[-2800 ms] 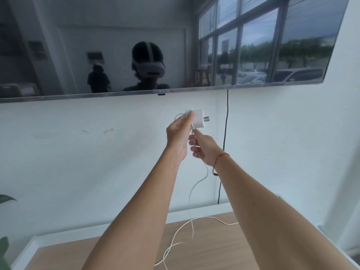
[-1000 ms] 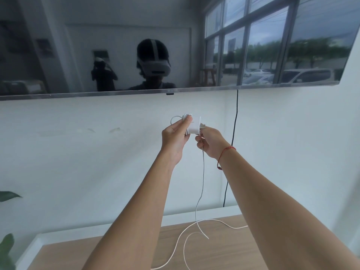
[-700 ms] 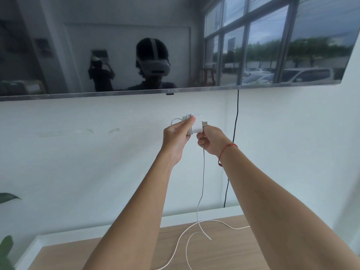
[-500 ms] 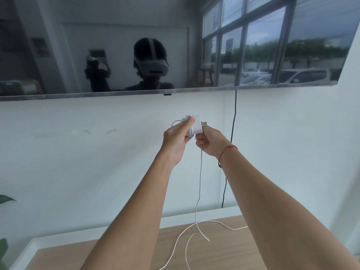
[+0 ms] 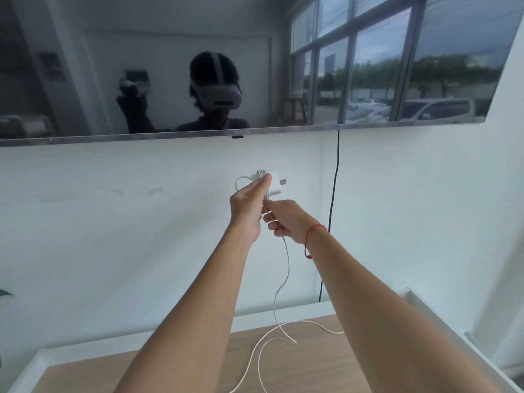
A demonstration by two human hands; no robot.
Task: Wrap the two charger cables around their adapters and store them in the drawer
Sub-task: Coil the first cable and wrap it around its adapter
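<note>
The right hand [image 5: 287, 221] is now sitting lower than half a second ago, having dropped from beside the prongs to just under the left hand [image 5: 246, 207], so the prongs are showing on the right side of the white adapter [image 5: 273, 181]. The left hand is gripping the adapter up in front of the far wall, thumb pressing across the turns already wound on it. The right hand's fingers are curling around and pinching the white cable [image 5: 287, 268] close below the adapter. From that pinch the cable is hanging down loose and trailing in loops across the wooden table [image 5: 312, 364] near the bottom. A red string bracelet [image 5: 313, 231] is circling the right wrist. A black cord [image 5: 336, 177] is running down the wall to the right, below a dark wall screen [image 5: 141, 66].
</note>
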